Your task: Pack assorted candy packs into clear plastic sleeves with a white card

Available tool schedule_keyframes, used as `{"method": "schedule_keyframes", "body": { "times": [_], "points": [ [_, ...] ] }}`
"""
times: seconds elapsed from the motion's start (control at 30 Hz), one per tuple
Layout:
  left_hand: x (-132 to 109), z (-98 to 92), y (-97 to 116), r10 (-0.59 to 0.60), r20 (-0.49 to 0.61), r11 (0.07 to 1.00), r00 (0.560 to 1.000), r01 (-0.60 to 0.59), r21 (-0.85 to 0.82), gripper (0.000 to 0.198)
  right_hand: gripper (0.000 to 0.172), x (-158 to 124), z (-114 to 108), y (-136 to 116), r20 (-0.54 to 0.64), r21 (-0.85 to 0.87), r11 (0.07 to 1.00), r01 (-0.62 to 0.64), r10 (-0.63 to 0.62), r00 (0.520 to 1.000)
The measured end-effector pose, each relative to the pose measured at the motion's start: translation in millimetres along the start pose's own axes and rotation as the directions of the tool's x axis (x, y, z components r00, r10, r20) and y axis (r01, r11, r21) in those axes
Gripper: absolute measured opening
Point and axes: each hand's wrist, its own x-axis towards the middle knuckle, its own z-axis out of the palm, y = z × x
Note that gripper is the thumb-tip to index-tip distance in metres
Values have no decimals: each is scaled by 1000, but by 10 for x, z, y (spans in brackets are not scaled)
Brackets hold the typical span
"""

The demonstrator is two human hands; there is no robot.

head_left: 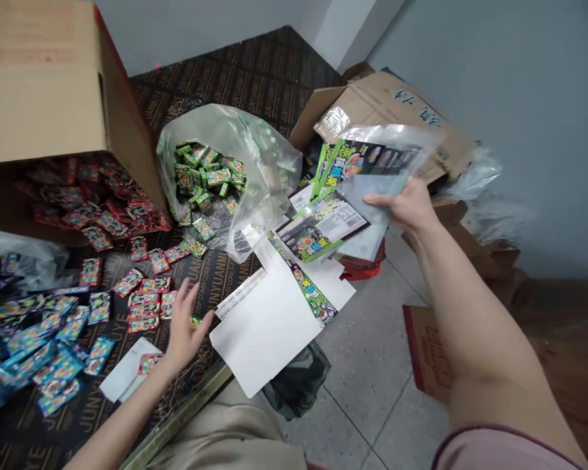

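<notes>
My right hand (406, 203) is raised over the right side and grips a clear plastic packet (372, 166) with a green and black printed card inside. My left hand (183, 326) hovers low over the dark board (102, 418), fingers spread, just above several small red and pink packets (144, 300). A flat white carton blank (269, 320) with a printed strip lies between the two hands. More printed cards (318, 228) are stacked beside it.
A clear bag of green packets (210, 176) stands at the middle back. An open cardboard box (53, 98) spills red packets at the left. Blue packets (39, 352) cover the near left. Flattened cartons (396, 104) lean at the right wall.
</notes>
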Motion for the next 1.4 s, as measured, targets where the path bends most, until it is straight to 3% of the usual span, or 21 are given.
{"method": "schedule_keyframes", "body": {
  "times": [0.1,0.17,0.23,0.37,0.47,0.53,0.63,0.7,0.77,0.83,0.93,0.97,1.07,1.13,1.23,1.3,1.4],
  "points": [
    [408,-47,322,48,51,986,998,-39,-165,71,50,-348,169,-136,102,172,963,-206,191,976],
    [585,-102,415,68,80,976,994,-50,-214,90,46,-587,361,-151,219,176,929,-327,287,933],
    [670,-124,421,55,174,958,983,-3,-286,108,43,-820,632,-119,354,155,896,-415,342,871],
    [556,-44,259,-2,419,877,908,203,-435,123,40,-1223,1387,11,637,141,824,-548,348,687],
    [318,22,84,-178,402,779,898,378,-501,116,47,-1445,2014,166,738,229,710,-666,319,595],
    [172,40,-11,-329,377,662,866,496,-562,108,46,-1596,2394,286,737,280,632,-723,341,583],
    [47,49,-94,-492,370,451,788,595,-665,98,47,-1888,2844,419,674,373,534,-759,406,617],
    [26,38,-125,-554,365,342,748,604,-720,94,48,-2075,3033,467,667,431,465,-773,413,620],
    [33,-14,-158,-586,358,295,727,603,-741,89,57,-2162,3117,512,714,445,427,-787,361,600],
    [49,-121,-211,-619,357,281,699,622,-731,83,71,-2084,3097,580,759,405,493,-770,289,583],
    [73,-326,-339,-665,383,270,641,685,-677,79,79,-1670,2905,715,773,261,711,-653,251,582],
    [75,-381,-387,-663,403,275,631,706,-653,79,81,-1485,2810,757,743,234,777,-584,244,623],
    [22,-422,-492,-658,422,306,624,733,-607,77,86,-953,2488,854,536,271,911,-309,124,835],
    [-82,-321,-505,-701,390,288,597,737,-611,75,82,-698,2266,913,428,301,930,-210,65,902],
    [-312,-19,-432,-795,311,220,522,724,-653,67,65,-455,1917,1069,320,289,910,-298,202,926],
    [-450,223,-336,-841,262,183,474,704,-686,59,62,-299,1640,1244,115,316,868,-383,366,924],
    [-518,554,-171,-877,202,160,436,661,-733,49,66,32,1133,1597,-151,468,755,-459,580,800]
  ]
}}
